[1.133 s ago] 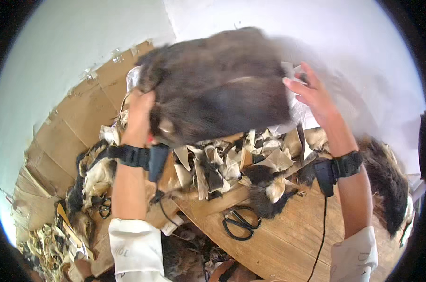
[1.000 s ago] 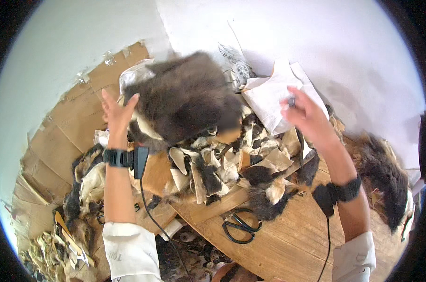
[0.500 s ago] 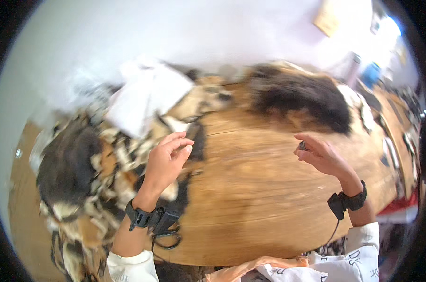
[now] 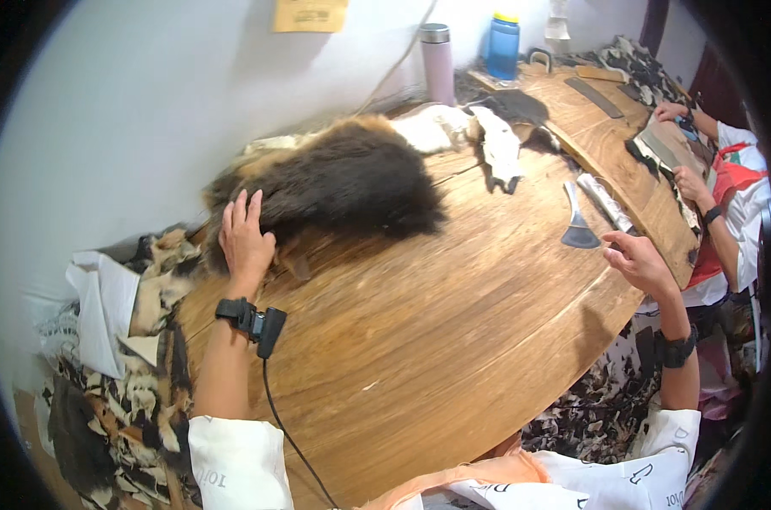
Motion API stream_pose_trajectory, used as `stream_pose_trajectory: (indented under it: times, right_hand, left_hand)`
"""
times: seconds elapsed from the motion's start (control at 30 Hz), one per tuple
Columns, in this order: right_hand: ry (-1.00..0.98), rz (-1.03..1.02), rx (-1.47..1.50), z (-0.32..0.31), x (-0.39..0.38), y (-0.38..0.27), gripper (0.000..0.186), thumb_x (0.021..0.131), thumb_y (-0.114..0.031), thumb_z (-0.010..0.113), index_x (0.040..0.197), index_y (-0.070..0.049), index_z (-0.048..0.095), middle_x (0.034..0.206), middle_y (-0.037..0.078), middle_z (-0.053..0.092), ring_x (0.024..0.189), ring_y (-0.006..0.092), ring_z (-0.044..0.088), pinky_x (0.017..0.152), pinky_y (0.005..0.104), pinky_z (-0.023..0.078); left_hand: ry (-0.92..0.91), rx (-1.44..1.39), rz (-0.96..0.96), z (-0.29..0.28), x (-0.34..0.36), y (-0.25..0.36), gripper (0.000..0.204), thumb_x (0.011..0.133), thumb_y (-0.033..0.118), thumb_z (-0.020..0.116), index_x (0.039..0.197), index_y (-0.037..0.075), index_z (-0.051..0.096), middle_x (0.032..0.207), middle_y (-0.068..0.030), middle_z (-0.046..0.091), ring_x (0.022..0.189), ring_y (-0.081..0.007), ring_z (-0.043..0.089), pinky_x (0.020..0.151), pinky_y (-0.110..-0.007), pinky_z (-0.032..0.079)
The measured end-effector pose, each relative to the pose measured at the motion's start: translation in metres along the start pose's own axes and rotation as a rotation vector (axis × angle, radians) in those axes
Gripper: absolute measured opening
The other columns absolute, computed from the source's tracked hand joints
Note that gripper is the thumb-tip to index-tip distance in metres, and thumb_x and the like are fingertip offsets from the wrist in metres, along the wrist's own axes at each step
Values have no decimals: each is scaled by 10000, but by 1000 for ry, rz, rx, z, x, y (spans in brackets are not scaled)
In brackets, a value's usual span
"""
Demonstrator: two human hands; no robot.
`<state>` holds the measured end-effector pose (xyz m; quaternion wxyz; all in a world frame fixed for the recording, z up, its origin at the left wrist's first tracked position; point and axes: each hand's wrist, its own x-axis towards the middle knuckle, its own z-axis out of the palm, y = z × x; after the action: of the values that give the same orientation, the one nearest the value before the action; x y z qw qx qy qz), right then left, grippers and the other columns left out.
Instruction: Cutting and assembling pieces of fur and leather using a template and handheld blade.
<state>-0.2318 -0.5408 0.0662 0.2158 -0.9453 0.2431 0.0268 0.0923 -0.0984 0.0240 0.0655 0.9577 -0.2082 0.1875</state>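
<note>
My left hand is open, its fingers laid on the near left end of a dark brown fur pelt with a tan border. My right hand hangs over the right side of the wooden table, fingers loosely bent and apart, nothing between them. Just beyond its fingertips lies a tool with a dark fan-shaped blade and a pale handle, perhaps a scraper. A white roll or tube lies alongside that tool.
White and dark fur pieces lie behind the pelt, near a pink flask and a blue bottle. Fur scraps and a white cloth sit at left. At right, a co-worker's hands handle a hide.
The view has swung right, bringing the co-worker and tool into sight. My left hand has come onto the pelt; my right hand is now near the fan-bladed tool.
</note>
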Motion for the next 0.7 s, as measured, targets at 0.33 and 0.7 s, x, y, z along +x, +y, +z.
stream_pose_trajectory:
  times: [0.33, 0.7]
  right_hand:
    - [-325, -498, 29, 56, 79, -87, 334, 861, -271, 561, 1097, -35, 581, 861, 151, 645, 776, 257, 623, 677, 337, 473]
    - [-280, -459, 166, 175, 134, -218, 867, 695, -649, 590, 1163, 73, 482, 1065, 285, 551, 1046, 344, 521, 918, 422, 395]
  left_hand:
    - [-283, -135, -79, -20, 62, -9, 403, 720, -24, 483, 1104, 38, 590, 969, -228, 602, 911, -377, 574, 844, -386, 451]
    - [563, -107, -316, -148, 92, -63, 326, 795, 165, 537, 1061, -16, 590, 969, -235, 610, 900, -375, 575, 797, -404, 433]
